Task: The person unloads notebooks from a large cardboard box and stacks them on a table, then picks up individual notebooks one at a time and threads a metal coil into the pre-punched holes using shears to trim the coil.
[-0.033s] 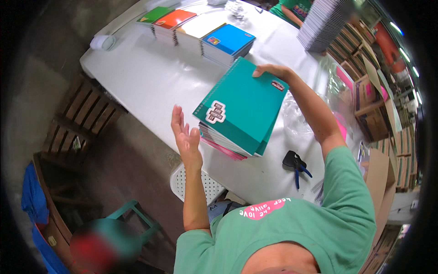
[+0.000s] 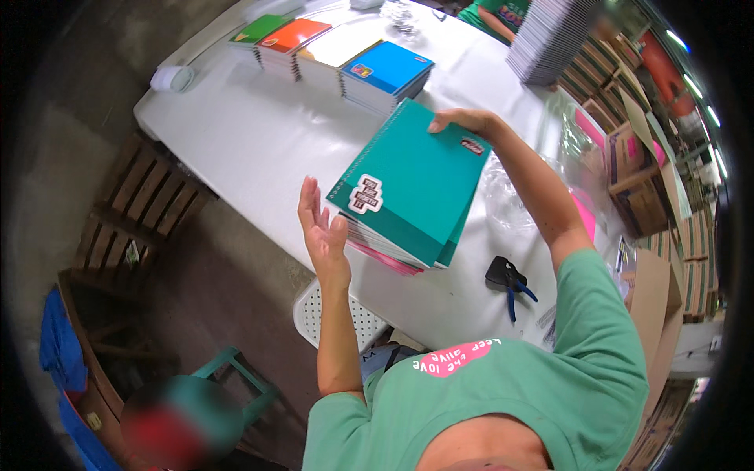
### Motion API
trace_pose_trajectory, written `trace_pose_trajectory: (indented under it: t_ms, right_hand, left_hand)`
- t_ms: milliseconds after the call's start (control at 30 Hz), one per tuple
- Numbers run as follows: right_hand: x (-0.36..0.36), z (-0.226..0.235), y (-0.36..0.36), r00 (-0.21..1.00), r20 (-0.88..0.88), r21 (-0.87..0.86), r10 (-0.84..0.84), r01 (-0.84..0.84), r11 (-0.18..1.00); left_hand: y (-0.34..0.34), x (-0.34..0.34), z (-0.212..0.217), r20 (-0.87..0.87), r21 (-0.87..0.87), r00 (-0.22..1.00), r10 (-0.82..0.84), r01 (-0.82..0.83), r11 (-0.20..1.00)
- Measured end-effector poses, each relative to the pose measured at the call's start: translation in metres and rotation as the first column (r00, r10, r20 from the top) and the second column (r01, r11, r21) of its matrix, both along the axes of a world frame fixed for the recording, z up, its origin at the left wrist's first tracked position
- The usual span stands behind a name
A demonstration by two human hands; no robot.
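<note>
A teal spiral notebook [image 2: 420, 184] with a white sticker lies on top of a stack of notebooks at the near side of the table. White page edges and a pink layer show beneath it. My right hand [image 2: 459, 122] grips its far right edge, thumb on the cover and the other fingers out of sight. My left hand [image 2: 323, 231] is open beside the stack's left corner, its fingers upright and spread, a small gap from the spiral binding or just touching it; I cannot tell which. Pliers with blue handles [image 2: 511, 286] lie to the right of the stack.
On the white table [image 2: 228, 141] stand a blue notebook stack [image 2: 389, 71], an orange stack [image 2: 294, 38] and a green one [image 2: 261, 29]. A tall notebook pile [image 2: 550, 43] stands at the far right, near another person [image 2: 491, 20]. Clear plastic [image 2: 510, 192] and cardboard boxes [image 2: 635, 196] are right.
My left hand has moved slightly closer to the notebook stack. The right hand keeps its grip on the teal notebook.
</note>
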State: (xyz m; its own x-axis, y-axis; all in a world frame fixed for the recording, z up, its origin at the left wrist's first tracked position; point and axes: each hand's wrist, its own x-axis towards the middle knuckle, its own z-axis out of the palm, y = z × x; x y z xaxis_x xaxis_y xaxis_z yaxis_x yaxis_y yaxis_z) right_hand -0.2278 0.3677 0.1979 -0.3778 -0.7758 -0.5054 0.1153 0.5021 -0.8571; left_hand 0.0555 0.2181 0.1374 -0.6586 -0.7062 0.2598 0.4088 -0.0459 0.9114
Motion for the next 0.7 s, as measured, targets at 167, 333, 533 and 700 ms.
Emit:
trace_pose_trajectory:
  t_ms: [167,333,533,700]
  right_hand:
    - [-0.021,-0.001,0.039,0.989,-0.088,-0.346,-0.115,0.077,0.935]
    - [0.076,-0.095,0.08,0.462,0.317,-0.632,-0.829,0.754,0.179]
    - [0.2,-0.098,0.028,0.521,0.468,-0.677,-0.714,0.73,0.089]
    - [0.218,-0.084,0.011,0.56,0.472,-0.694,-0.681,0.712,0.105]
  left_hand:
    - [0.017,-0.02,-0.002,0.033,-0.049,0.999,-0.034,0.035,0.998]
    - [0.027,-0.023,-0.015,-0.056,-0.109,0.996,0.076,-0.082,0.991]
    - [0.024,-0.027,-0.031,-0.183,-0.152,0.983,0.02,-0.048,0.987]
    - [0.019,-0.032,-0.046,-0.06,-0.083,0.996,0.069,-0.074,0.994]
